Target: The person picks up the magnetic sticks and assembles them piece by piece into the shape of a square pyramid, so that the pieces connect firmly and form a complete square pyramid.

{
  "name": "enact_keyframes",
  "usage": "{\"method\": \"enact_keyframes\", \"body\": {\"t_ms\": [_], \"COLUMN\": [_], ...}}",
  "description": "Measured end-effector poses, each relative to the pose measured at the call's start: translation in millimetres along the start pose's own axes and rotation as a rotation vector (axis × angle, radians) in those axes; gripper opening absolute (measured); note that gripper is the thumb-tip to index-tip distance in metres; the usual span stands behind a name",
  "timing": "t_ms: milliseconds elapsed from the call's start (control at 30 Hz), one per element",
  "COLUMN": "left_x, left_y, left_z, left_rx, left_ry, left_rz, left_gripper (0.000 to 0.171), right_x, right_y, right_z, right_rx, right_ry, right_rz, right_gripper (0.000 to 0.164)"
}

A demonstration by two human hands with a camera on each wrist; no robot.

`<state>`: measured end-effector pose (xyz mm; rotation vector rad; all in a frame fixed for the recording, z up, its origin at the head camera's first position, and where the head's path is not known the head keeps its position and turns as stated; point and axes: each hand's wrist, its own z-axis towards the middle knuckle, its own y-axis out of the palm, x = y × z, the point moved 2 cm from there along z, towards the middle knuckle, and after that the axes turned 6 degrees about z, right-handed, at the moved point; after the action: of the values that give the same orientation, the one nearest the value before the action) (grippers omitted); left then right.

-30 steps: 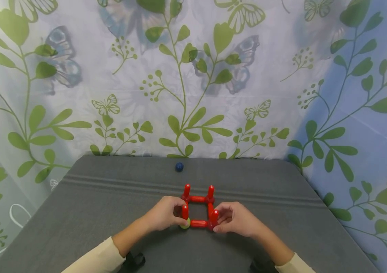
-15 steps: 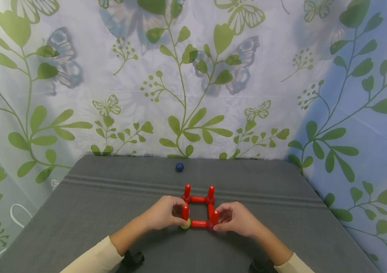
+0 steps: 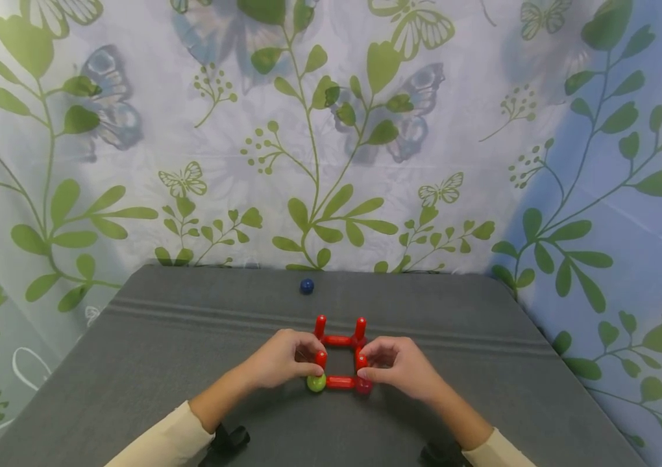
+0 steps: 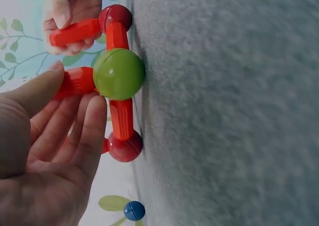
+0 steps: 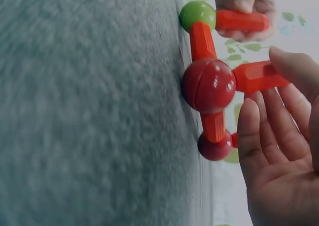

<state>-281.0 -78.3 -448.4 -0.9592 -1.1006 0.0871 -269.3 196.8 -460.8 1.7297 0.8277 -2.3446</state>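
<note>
A square frame of red rods and balls lies on the grey table, with an upright rod at each corner. My left hand (image 3: 287,360) pinches the upright red rod (image 4: 76,81) on the green ball (image 4: 119,74) at the near left corner. At the near right, thumb and fingers of my right hand (image 3: 404,367) hold the upright red rod (image 5: 260,76) on a dark red ball (image 5: 209,86). A horizontal red rod (image 3: 340,383) joins these two balls. The far left upright rod (image 3: 320,326) and far right upright rod (image 3: 361,328) stand untouched. Fingers partly cover the held rods.
A loose blue ball (image 3: 306,286) rests near the far edge of the grey table (image 3: 191,324). Behind the table hangs a curtain (image 3: 220,214) printed with leaves and butterflies. Dark straps (image 3: 228,444) show beneath the wrists.
Both hands have risen slightly, exposing more of the green and near right balls. My right hand and its rod have shifted left; the left rod has moved slightly right. The blue ball stays put.
</note>
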Motion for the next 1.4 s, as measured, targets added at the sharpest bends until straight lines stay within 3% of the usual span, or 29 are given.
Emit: {"method": "enact_keyframes", "body": {"t_ms": [233,467,900,967,1100,1167,1233,1300,1400], "left_x": [2.6,6.3,4.9,4.0,1.3,-0.3,-2.4,-4.5,-6.7], "left_y": [4.9,5.6,1.5,-1.6,-10.0,-13.2,-14.1,-12.9,-9.6], "left_z": [9.1,14.1,16.3,16.2,20.1,24.1,28.8,33.1,37.4], "left_rx": [0.011,0.024,0.013,0.058,0.246,0.314,0.327,0.291,0.220], "left_ry": [-0.009,-0.013,-0.041,-0.052,-0.105,-0.130,-0.144,-0.143,-0.109], "left_rz": [0.042,0.078,0.059,0.053,0.096,0.139,0.164,0.180,0.171], "left_gripper": [0.015,0.016,0.021,0.016,0.013,0.016,0.025,0.031,0.026], "right_x": [1,-2,3,2,1,2,4,6,9], "right_y": [7,12,8,4,-7,-10,-11,-10,-5], "right_z": [6,9,12,14,20,24,29,34,38], "right_rx": [0.050,0.081,0.119,0.182,0.359,0.394,0.374,0.319,0.231], "right_ry": [0.090,0.079,0.094,0.101,0.107,0.110,0.110,0.109,0.101], "right_rz": [-0.014,-0.022,-0.005,0.009,-0.001,-0.030,-0.045,-0.053,-0.073], "right_gripper": [0.026,0.025,0.025,0.023,0.022,0.027,0.034,0.041,0.043]}}
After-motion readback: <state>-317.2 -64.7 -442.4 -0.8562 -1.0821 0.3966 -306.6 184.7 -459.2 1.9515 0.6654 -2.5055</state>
